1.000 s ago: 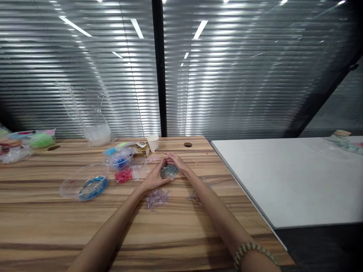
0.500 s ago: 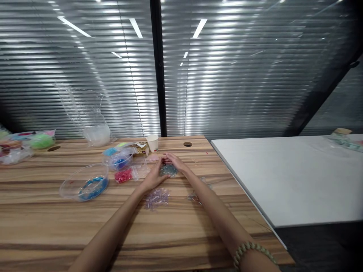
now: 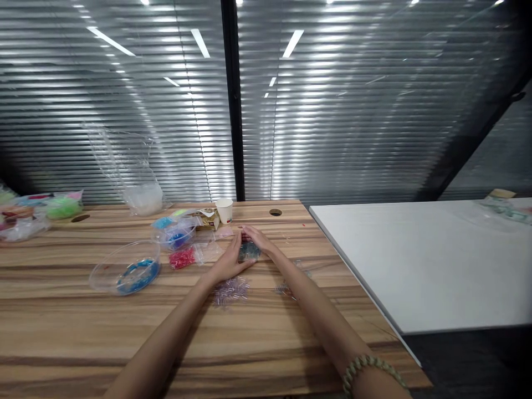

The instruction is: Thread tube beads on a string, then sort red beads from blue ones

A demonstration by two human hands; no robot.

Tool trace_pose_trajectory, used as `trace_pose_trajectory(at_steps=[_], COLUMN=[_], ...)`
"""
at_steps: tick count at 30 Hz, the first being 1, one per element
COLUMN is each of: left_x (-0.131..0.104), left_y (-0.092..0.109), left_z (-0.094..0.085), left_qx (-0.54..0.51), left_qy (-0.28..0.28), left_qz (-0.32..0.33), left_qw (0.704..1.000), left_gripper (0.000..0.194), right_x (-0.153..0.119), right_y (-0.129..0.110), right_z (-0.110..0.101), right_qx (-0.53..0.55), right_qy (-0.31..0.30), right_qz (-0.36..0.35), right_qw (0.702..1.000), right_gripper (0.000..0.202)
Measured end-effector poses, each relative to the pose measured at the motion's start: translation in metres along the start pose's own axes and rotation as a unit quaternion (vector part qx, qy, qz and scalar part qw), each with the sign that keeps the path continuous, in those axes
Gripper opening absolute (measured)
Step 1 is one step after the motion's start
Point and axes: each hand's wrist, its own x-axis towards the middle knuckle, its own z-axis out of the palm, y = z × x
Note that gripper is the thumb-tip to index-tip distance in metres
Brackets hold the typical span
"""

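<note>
The fingertips of the right hand (image 3: 255,238) and the left hand (image 3: 228,263) meet or overlap, too small to tell which, and between them the greenish pile (image 3: 249,251) is partly covered, its pieces blurred together. Nearer than the right hand, its forearm hides part of some clear bits (image 3: 283,289), while both forearms are cut off by the bottom edge.

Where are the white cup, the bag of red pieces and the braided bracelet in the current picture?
White cup (image 3: 224,212): head view, middle of its outer side.
Bag of red pieces (image 3: 182,258): head view, its filled part.
Braided bracelet (image 3: 362,361): head view, the band across the right wrist.
</note>
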Motion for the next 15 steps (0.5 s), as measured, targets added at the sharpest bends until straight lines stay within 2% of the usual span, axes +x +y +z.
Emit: trace_pose_trajectory(at_steps=[6, 15], left_x=[0.0018, 0.006], left_y=[-0.0008, -0.0054], left_z=[0.0044, 0.0089], left_qx=[0.059, 0.09], left_qy=[-0.049, -0.04], left_qz=[-0.035, -0.012], left_qw=[0.996, 0.995], left_gripper=[0.095, 0.09], right_x=[-0.0019, -0.0044], right_y=[-0.0038, -0.0063], right_z=[-0.0005, 0.0088], right_qx=[-0.056, -0.165], right_qy=[0.006, 0.053], right_qz=[-0.023, -0.013], right_qw=[0.998, 0.985], right_gripper=[0.047, 0.059])
